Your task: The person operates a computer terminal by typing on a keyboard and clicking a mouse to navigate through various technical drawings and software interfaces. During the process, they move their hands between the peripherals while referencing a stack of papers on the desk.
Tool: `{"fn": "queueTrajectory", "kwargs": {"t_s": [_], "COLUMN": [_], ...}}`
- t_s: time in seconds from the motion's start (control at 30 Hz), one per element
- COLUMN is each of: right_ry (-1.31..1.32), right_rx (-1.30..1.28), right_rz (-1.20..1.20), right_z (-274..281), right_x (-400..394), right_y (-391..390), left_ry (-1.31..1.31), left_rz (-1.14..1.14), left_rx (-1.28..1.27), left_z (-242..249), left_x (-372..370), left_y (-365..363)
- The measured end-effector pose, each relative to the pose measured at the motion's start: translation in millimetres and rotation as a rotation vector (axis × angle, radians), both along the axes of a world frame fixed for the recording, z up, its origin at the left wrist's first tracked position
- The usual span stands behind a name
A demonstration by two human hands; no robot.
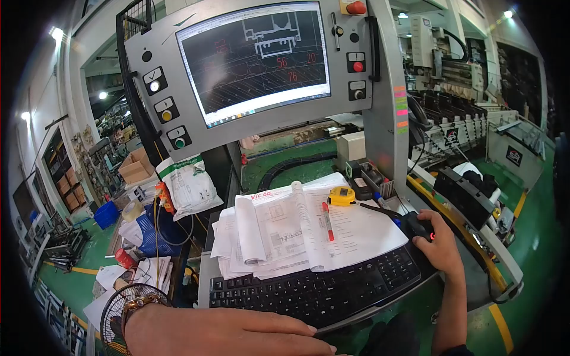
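Observation:
My right hand (436,240) rests on a black computer mouse (414,224) at the right end of the keyboard shelf, fingers curved round it. My left hand (231,332) lies flat with its fingers stretched out, near the front edge of the black keyboard (314,293), holding nothing. A bracelet or watch (141,301) is on that wrist. Papers with drawings and text (279,228) lie behind the keyboard and partly over it, some curled. On them are a red pen (328,222) and a yellow tape measure (341,196). Above, a screen (261,59) shows a technical drawing with red numbers.
The grey control panel (237,130) carries several buttons and a red knob (356,8). At the left hangs a white bag (189,185), above a blue bin (157,234) and a fan guard (113,314). Machinery (451,113) stands at the right, beside a metal rail.

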State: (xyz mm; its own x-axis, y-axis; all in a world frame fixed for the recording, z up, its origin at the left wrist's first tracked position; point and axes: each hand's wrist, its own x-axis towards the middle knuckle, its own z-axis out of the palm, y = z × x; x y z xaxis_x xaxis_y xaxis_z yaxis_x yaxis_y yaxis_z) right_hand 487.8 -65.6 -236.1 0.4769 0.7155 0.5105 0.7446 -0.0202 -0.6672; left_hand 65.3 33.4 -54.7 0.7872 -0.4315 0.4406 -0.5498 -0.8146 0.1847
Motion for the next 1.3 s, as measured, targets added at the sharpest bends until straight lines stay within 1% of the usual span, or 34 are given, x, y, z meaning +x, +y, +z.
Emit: {"fn": "queueTrajectory", "kwargs": {"t_s": [0.07,0.13,0.4,0.6,0.77,0.83,1.1,1.2,1.27,1.3], "right_ry": [-0.013,-0.055,-0.005,0.036,-0.047,-0.093,-0.041,-0.047,-0.039,-0.026], "right_rx": [-0.001,0.002,-0.003,0.000,-0.005,-0.021,-0.011,0.019,0.028,0.032], "right_rz": [0.005,0.014,0.000,0.001,0.025,0.034,0.029,0.036,0.041,0.043], "right_z": [0,1,-1,1,-1,2,1,-2,-4,-5], "right_x": [0,0,1,-3,1,0,0,3,4,5], "right_y": [0,1,0,1,0,0,0,1,-1,0], "left_ry": [-0.212,-0.215,-0.256,-0.113,-0.249,-0.245,-0.244,-0.210,-0.081,0.032], "left_rz": [-0.036,-0.033,-0.028,0.024,-0.019,-0.020,-0.026,-0.044,-0.046,-0.045], "left_rx": [0.026,0.018,0.008,-0.102,0.012,0.012,0.038,0.056,0.070,0.084], "left_z": [-12,-12,-15,6,-14,-15,-14,-12,-3,15], "left_x": [8,8,9,4,8,9,10,10,6,3], "left_y": [1,1,-1,-11,-1,-1,1,3,7,20]}}
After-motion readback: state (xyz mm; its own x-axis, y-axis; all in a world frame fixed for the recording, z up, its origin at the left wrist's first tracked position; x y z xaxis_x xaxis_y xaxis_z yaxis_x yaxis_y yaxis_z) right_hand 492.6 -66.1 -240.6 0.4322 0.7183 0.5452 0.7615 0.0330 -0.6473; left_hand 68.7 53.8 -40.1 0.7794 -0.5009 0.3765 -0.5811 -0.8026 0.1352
